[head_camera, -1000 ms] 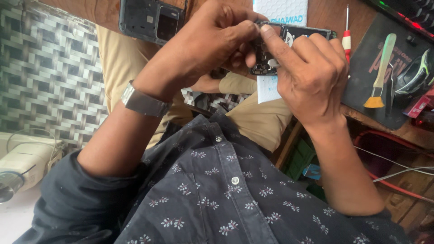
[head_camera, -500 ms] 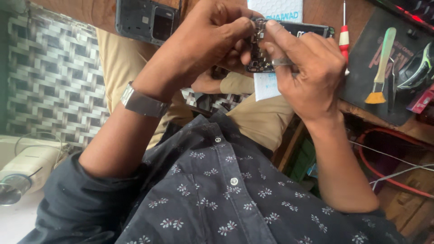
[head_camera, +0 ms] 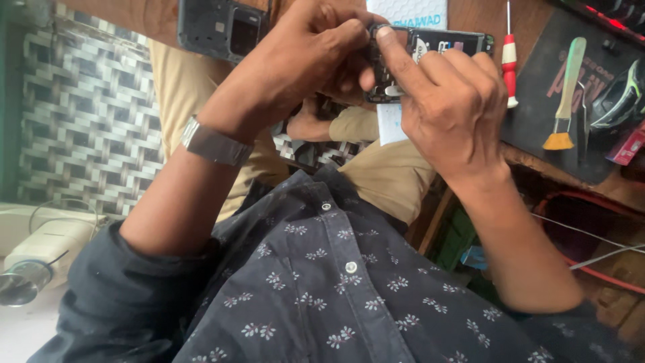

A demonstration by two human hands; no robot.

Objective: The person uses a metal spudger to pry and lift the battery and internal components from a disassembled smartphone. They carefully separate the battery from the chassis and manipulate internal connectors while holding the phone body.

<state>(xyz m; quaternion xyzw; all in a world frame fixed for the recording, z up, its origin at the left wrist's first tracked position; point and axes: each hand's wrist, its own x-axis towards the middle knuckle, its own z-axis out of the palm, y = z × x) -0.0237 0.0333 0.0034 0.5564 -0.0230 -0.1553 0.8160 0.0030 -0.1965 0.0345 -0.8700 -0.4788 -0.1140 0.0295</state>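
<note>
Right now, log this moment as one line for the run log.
left hand: gripping opened phone | right hand: holding phone, forefinger on its edge | bench: red-handled screwdriver, green brush

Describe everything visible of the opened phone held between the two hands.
The opened phone is a dark, flat slab with its back off, showing black inner parts, a pale label and small metal pieces. It is held up above the lap, near the edge of the wooden bench, lying roughly level across the view. The left hand covers its left end, and the right hand grips from below, with one fingertip pressed on its top left corner. Much of it is hidden.
</note>
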